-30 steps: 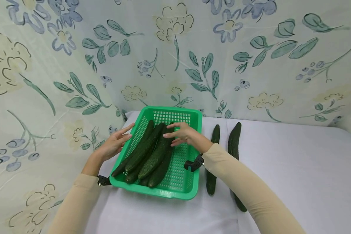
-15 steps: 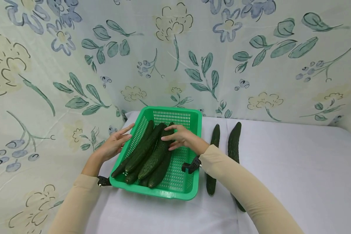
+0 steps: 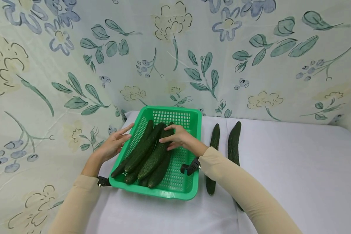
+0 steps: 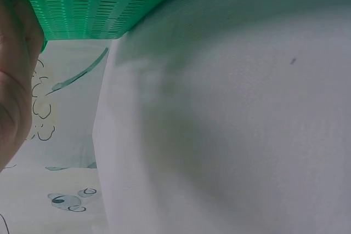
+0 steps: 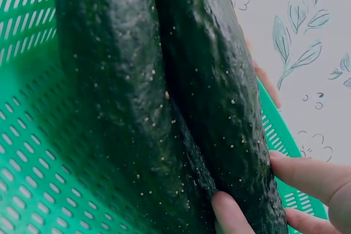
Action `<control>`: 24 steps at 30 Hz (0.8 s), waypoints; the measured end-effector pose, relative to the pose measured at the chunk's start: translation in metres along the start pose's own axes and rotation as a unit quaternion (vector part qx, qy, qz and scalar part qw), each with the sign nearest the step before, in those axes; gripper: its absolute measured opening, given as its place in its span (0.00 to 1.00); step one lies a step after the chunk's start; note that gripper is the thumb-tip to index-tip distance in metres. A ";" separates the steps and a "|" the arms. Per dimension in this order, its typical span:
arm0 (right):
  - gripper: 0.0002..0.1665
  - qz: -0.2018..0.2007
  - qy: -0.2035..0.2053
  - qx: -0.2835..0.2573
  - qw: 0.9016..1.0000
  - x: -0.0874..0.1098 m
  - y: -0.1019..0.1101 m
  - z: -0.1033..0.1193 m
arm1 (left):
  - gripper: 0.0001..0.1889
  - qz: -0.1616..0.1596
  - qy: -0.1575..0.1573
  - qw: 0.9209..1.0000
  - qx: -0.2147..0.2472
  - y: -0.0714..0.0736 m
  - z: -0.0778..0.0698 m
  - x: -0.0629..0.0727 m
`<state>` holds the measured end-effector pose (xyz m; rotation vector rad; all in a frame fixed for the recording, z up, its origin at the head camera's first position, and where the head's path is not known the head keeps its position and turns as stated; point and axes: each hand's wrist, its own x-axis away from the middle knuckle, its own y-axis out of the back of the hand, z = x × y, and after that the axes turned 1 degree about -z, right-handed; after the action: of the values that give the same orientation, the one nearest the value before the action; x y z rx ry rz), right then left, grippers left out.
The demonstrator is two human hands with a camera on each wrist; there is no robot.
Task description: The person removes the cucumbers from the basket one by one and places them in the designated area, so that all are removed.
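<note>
A green plastic basket [image 3: 163,194] holds several dark green cucumbers piled lengthwise. My right hand [image 3: 179,136] reaches over the basket's right side and grips one cucumber [image 3: 152,162] near its far end. In the right wrist view, fingertips [image 5: 296,168] press on both sides of this bumpy cucumber [image 5: 225,108], and another cucumber [image 5: 109,91] lies alongside it. My left hand [image 3: 114,144] rests against the basket's outer left wall, its fingers fairly straight along the rim. The left wrist view has that hand [image 4: 13,64] beside the slotted wall [image 4: 88,4].
To the right of the basket, two more cucumbers lie on the white cloth, one nearer [image 3: 214,139] and one farther [image 3: 234,139]; my right sleeve [image 3: 240,185] crosses over them. A flowered curtain [image 3: 169,65] hangs behind the table [image 3: 295,162].
My right hand has moved slightly left and down onto the cucumber, and its fingers have closed in around it. The left hand and basket have stayed put.
</note>
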<state>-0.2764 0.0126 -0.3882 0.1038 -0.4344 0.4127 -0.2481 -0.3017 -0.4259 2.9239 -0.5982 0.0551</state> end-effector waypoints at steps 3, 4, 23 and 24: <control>0.40 -0.006 0.003 0.006 1.000 0.000 -0.001 0.000 | 0.30 0.001 -0.002 1.000 0.001 0.000 0.000 0.000; 0.40 -0.008 0.002 0.004 1.000 0.001 -0.001 0.000 | 0.30 0.001 -0.002 1.000 0.001 0.000 0.000 0.000; 0.39 -0.022 0.002 -0.049 0.999 0.004 0.000 0.000 | 0.30 -0.003 -0.002 1.000 0.004 -0.001 0.000 0.000; 0.39 -0.021 0.001 -0.051 0.998 0.005 0.000 0.000 | 0.30 -0.002 -0.002 1.000 0.004 0.000 -0.001 -0.001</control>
<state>-0.2726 0.0147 -0.3859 0.0127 -0.4497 0.3476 -0.2485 -0.3010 -0.4255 2.9329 -0.5952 0.0502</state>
